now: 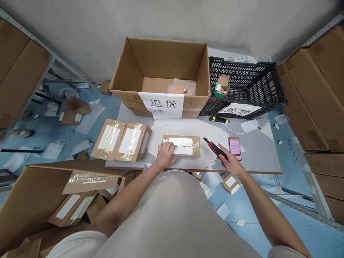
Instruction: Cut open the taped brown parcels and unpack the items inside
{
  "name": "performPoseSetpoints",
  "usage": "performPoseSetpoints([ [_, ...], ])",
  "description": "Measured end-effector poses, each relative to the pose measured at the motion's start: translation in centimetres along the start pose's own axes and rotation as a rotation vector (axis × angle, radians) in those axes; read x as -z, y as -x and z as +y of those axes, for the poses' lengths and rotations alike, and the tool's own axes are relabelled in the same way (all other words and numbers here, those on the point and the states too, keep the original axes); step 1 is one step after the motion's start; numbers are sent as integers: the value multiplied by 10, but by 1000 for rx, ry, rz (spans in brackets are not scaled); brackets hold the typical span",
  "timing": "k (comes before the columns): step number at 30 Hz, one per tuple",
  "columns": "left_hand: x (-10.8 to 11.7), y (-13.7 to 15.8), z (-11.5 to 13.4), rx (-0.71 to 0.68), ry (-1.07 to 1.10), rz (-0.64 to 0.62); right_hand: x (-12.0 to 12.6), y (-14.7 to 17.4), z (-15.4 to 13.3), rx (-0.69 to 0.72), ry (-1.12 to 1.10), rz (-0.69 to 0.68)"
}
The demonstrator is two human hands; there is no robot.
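Observation:
A small taped cardboard box [193, 153] with a white label lies flat on the table in front of me. My left hand [165, 154] grips its left end, fingers bent over the top and thumb low at the front side. Right of the box, my right hand [228, 159] is closed around a red and black utility knife [214, 147]. The knife's dark tip points up and left, just past the box's right end and apart from it. Beside my right hand lies a phone [234, 147] with a timer on its screen.
Two taped boxes [130, 141] stand at the table's left. Behind are a large open carton [161, 104] and a black plastic crate [268, 84], with a yellow-black tool [219, 119] before it. A big carton of boxes [16, 200] sits lower left. Paper litters the blue floor [287, 143].

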State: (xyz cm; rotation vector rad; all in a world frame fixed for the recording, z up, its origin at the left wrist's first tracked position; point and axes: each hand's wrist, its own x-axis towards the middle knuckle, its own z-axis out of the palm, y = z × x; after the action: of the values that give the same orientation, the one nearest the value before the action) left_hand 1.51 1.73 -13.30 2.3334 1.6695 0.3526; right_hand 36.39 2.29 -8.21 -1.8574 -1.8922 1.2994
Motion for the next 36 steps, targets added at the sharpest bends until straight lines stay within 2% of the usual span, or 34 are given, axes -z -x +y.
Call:
performPoseSetpoints([
  [3, 9, -19, -4, 22, -70, -67, -22, -3, 7, -53, -250, -35],
  [7, 7, -32, -11, 3, -71, -146, -32, -7, 9, -95, -404, -84],
  [10, 0, -32, -16, -16, -12, -114, -27, -13, 8, -90, -427, -110],
  [14, -4, -32, -20, -32, 63, -34, -11, -20, 10, -50, -349, -149],
  [18, -6, -33, -22, -15, 79, -31, -2, -15, 17, -60, -301, -205],
  [21, -6, -33, -21, -13, 83, -27, -9, -2, 24, -86, -353, -213],
  [26, -7, -33, -19, 1, 59, -54, -44, 23, 32, -157, -511, -209],
  [29, -8, -32, -21, -8, 49, -49, -61, 38, 36, -190, -585, -156],
  [32, -7, -32, -23, -23, 53, -39, -67, 51, 43, -213, -586, -61],
  [36, -9, -33, -16, 16, 45, -18, -72, 49, 41, -206, -646, 160],
])
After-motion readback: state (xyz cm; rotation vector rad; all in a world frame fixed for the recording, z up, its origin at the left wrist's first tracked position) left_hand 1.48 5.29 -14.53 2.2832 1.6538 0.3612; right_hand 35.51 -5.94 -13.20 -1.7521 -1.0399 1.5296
